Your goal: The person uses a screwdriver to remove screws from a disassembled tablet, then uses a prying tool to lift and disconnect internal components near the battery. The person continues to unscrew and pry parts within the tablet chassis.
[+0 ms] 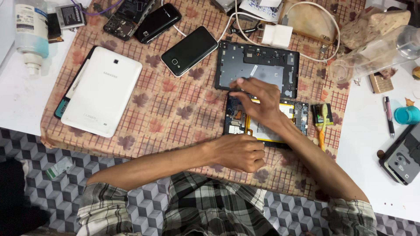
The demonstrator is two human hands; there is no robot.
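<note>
Fingers of the right hand (258,102) spread flat across the opened tablet's (267,120) far edge, its length running sideways, while the curled left hand (238,152) steadies its near edge on the cloth-covered desk (175,109).

Single head-worn camera, looking steeply down from close above checked cloth (175,113) on white worktop (372,144); wearer's forearms enter from bottom.
</note>
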